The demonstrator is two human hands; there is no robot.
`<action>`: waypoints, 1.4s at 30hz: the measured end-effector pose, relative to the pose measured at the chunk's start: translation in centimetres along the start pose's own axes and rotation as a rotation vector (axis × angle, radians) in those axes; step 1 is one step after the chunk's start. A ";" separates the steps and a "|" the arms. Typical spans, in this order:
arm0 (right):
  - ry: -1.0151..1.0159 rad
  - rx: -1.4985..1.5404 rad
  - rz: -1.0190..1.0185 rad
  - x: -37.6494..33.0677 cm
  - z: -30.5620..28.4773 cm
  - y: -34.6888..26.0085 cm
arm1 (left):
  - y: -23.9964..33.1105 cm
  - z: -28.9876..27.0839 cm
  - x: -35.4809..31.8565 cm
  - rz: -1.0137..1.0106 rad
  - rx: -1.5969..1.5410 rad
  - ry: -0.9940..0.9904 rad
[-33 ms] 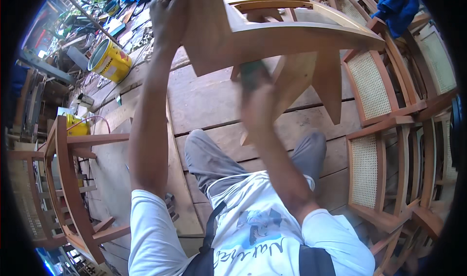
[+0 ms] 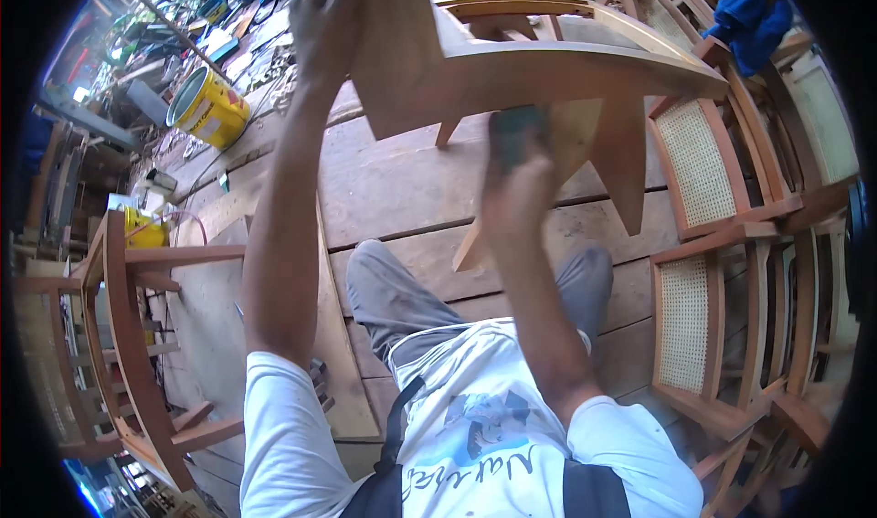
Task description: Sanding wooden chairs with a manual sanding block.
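A bare wooden chair frame (image 2: 548, 72) is raised in front of me, its long rail running toward the right. My left hand (image 2: 322, 25) is closed round its upright part at the top of the view. Below the rail, my right hand (image 2: 519, 185) grips a piece of dark green sandpaper (image 2: 517, 134), held up at the rail's lower edge. Motion blurs this hand, and whether the sandpaper touches the wood I cannot tell. The frame's tapered leg (image 2: 623, 166) points down to the right of my hand.
Chair frames with woven cane panels (image 2: 699, 162) stack along the right, a blue cloth (image 2: 751, 20) on top. Another wooden frame (image 2: 137, 335) stands at the left. A yellow bucket (image 2: 210, 111) sits farther back near piled scraps. Planks (image 2: 393, 189) form the floor.
My right hand has slid to the right along the underside of the rail with the sandpaper. The chair frame has shifted very slightly; my left hand keeps its hold.
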State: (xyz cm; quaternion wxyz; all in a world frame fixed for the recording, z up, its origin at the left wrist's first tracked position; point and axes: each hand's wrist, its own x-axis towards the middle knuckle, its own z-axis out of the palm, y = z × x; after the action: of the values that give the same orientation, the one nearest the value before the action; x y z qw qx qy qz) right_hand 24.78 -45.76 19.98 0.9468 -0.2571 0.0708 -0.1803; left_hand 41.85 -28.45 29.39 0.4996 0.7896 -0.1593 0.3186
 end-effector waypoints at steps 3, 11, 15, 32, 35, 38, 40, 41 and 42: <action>-0.013 0.080 0.209 -0.4 -0.4 2.7 | 4.5 2.9 -1.3 0.070 -0.242 0.048; 0.071 -0.013 0.184 2.2 -0.8 -3.1 | 4.6 1.7 -1.2 0.046 -0.091 0.071; 0.058 0.007 0.233 -0.1 -0.6 2.3 | 0.7 4.2 0.1 0.129 -0.699 0.002; -0.790 -1.513 -1.766 14.5 26.2 -2.7 | 1.6 2.3 -2.7 -0.251 -0.961 0.075; -0.603 -1.653 -1.941 15.6 30.7 -4.1 | 2.7 2.5 -2.6 -0.192 -0.829 0.051; -0.709 -1.458 -1.842 13.7 26.2 -2.8 | 0.3 2.2 -2.4 -0.234 -0.928 0.011; -0.750 -1.590 -1.626 8.1 18.3 -0.2 | -1.8 1.0 -2.0 -0.230 -0.942 -0.005; -0.872 -1.582 -1.486 7.6 13.6 0.3 | -0.1 1.4 -1.9 -0.291 -0.927 0.000; -0.840 -1.673 -1.477 8.3 7.3 1.5 | 2.3 2.2 -1.9 -0.361 -0.873 -0.038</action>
State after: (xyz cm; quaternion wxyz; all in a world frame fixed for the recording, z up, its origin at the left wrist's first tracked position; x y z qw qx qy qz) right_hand 34.58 -44.36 25.16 0.1015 -0.8120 -0.3142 -0.4813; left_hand 39.93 -31.60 29.03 0.8294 0.5264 -0.1474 0.1154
